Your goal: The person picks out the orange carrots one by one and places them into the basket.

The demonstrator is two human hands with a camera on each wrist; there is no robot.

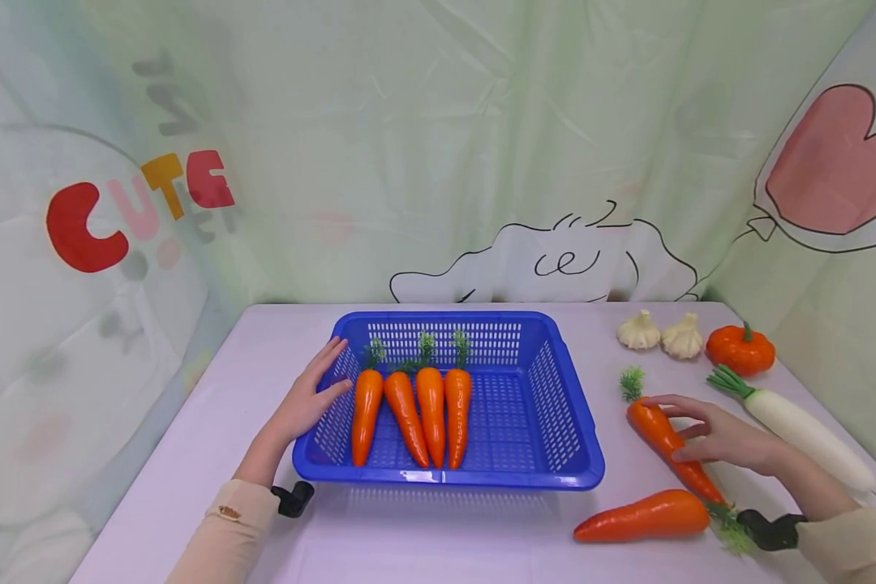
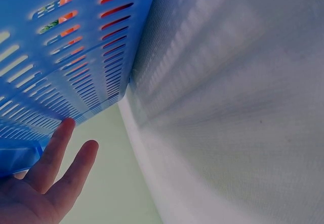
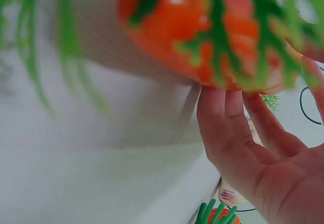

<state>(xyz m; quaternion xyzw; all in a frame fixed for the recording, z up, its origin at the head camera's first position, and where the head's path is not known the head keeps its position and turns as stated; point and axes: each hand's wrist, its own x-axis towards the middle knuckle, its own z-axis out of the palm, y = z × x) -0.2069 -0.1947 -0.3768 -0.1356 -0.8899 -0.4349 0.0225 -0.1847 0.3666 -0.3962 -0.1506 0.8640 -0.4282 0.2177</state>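
A blue slotted basket [image 1: 448, 478] stands mid-table with several toy carrots [image 1: 366, 418] side by side in its left half, green tops toward the back. My left hand [image 1: 307, 399] rests at the basket's left rim, thumb over the edge; in the left wrist view its extended fingers [image 2: 76, 168] are beside the slotted wall. Right of the basket, my right hand [image 1: 733, 438] holds another carrot [image 1: 653, 426] from above, thumb and fingers on opposite sides. One more carrot [image 1: 646, 517] lies nearer me, its tip pointing left. Green leaves partly cover the orange carrot in the right wrist view.
Two garlic bulbs [image 1: 638, 331] and a small pumpkin [image 1: 740, 349] sit at the table's back right. A white radish [image 1: 810, 438] lies along the right edge, just beyond my right hand. Printed curtains [image 1: 438, 146] hang behind the table.
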